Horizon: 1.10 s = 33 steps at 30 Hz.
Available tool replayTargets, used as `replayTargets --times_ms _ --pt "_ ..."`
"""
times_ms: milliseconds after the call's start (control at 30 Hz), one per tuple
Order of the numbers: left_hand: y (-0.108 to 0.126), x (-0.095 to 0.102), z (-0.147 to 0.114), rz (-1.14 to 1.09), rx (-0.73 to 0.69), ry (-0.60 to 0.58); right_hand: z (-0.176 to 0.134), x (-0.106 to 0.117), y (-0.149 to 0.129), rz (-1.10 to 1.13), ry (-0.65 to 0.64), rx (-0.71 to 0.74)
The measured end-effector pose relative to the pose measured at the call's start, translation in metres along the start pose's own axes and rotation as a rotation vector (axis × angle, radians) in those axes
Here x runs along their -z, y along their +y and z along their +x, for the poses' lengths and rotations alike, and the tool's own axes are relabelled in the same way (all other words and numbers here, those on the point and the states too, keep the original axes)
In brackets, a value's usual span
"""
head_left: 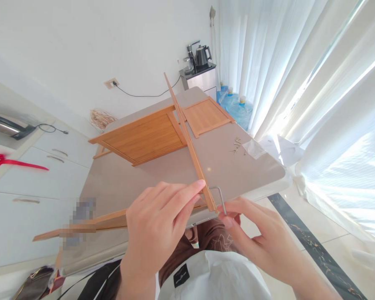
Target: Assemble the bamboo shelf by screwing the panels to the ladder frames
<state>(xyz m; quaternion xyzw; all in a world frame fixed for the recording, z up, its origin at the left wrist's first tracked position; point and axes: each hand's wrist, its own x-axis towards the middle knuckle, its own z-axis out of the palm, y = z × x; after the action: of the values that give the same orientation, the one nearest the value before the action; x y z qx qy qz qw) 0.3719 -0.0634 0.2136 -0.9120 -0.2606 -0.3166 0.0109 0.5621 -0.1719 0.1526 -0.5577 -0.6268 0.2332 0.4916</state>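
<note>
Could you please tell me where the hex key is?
In the head view, the hex key is right of centre, held in the right hand at the near end of the wooden rail.

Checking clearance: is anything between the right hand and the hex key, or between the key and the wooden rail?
Nothing visible: the right hand holds the hex key, whose far end reaches the wooden rail.

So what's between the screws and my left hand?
In the head view, bare tabletop beside the screws, then the bar your left hand touches.
</note>
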Motion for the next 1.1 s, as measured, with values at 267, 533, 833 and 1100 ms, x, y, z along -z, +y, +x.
replayTargets --times_ms 267,533,833,1100 --pt "0.000 0.000 0.000 0.009 -0.006 0.003 0.015 0.010 -0.007 -0.020 0.187 0.243" --pt "-0.001 0.002 0.000 -0.005 0.013 -0.028 0.081 0.025 -0.025 -0.151 0.276 0.280" --pt "-0.001 0.002 -0.001 0.003 0.004 -0.015 0.098 0.025 -0.006 0.208 0.046 0.044" --pt "0.000 0.000 -0.002 0.011 0.004 -0.005 0.092 0.021 0.012 0.177 0.025 -0.067"
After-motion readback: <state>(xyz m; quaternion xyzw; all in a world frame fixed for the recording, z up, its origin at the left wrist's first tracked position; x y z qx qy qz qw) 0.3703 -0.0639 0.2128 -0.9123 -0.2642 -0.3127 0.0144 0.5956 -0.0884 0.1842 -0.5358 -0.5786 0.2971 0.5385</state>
